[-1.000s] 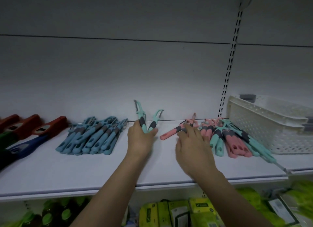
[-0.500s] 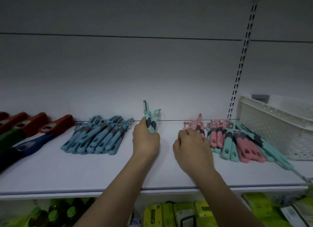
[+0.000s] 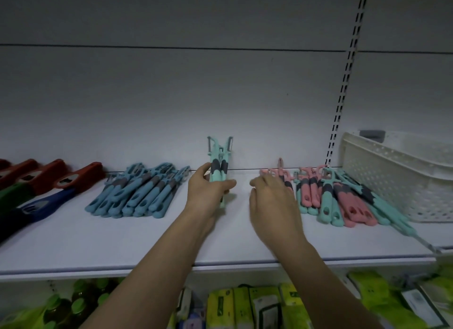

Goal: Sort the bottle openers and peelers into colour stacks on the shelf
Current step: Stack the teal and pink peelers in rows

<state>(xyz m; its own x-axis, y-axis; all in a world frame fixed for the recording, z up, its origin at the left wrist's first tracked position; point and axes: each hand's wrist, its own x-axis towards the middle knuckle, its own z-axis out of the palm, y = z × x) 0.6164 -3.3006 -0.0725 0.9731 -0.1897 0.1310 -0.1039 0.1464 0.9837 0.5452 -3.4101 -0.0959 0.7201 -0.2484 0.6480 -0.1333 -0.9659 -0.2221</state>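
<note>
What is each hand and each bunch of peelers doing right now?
left hand: grips mint peelers upright
right hand: fingers reaching onto pink peelers
blue peelers: lying sorted together
mixed pile: pink and mint, unsorted
white basket: standing on shelf

White perforated plastic basket [image 3: 402,181] at right end of shelf level, grey tab on its far rim. Slotted metal upright [image 3: 343,83] runs up the grey back panel [image 3: 171,95]. Below: green-capped bottles [image 3: 73,306] at left, yellow-green packets [image 3: 245,306] centre and right (labels unreadable).
</note>
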